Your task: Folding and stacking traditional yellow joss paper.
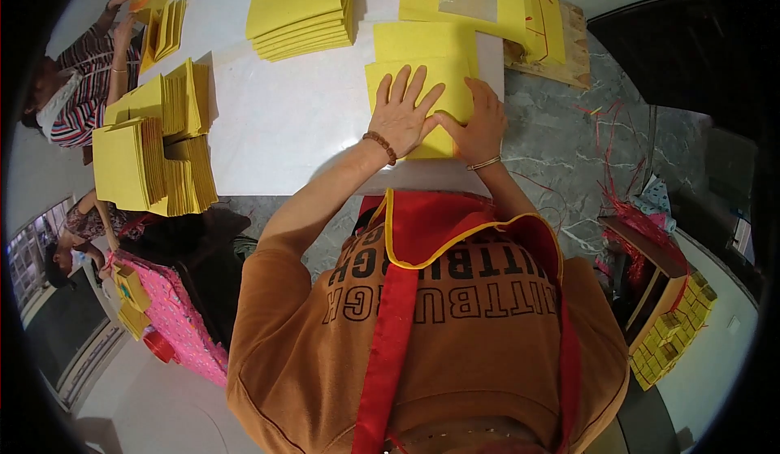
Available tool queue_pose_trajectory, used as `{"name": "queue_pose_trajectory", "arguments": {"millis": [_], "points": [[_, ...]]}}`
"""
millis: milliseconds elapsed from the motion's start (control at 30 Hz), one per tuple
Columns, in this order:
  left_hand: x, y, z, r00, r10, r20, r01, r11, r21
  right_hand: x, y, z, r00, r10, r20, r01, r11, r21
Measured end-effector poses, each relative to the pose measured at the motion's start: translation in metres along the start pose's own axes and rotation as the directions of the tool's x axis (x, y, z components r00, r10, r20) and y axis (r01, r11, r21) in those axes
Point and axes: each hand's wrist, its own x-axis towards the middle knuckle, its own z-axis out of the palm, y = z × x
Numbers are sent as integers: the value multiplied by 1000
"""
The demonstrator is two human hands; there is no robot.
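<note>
Both my hands are on a folded yellow paper piece (452, 95) near the table's front right. My left hand (400, 119) lies flat on it with the fingers spread, a beaded bracelet at its wrist. My right hand (483, 129) rests along the right edge of the piece, its fingers stretched out and its thumb reaching toward the left thumb. Neither hand grips anything. Just beyond lies another yellow piece (422, 41), partly covered by the nearer one. Farther off is a larger yellow sheet with a clear window (416, 1).
On the white table (284, 121) stand a stack of yellow folded pieces (296, 7) and upright yellow bundles (138, 162) at the left. A person (81, 101) handles yellow pieces at the far left. Another works by a pink cloth (171, 300). Red strings (626, 202) hang at right.
</note>
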Motion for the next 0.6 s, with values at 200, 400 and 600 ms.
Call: {"name": "queue_pose_trajectory", "arguments": {"millis": [200,400,600], "points": [[-2,-6,0,999,23,23,-22,1000,-8,-17,22,11,980,199,25,-201,976,82],[-2,-7,-12,997,48,-58,-59,980,-189,-24,46,14,973,222,62,-230,915,332],[-4,-5,-9,991,132,-20,-132,991,-1,-23,42,14,967,251,42,-249,896,367]]}}
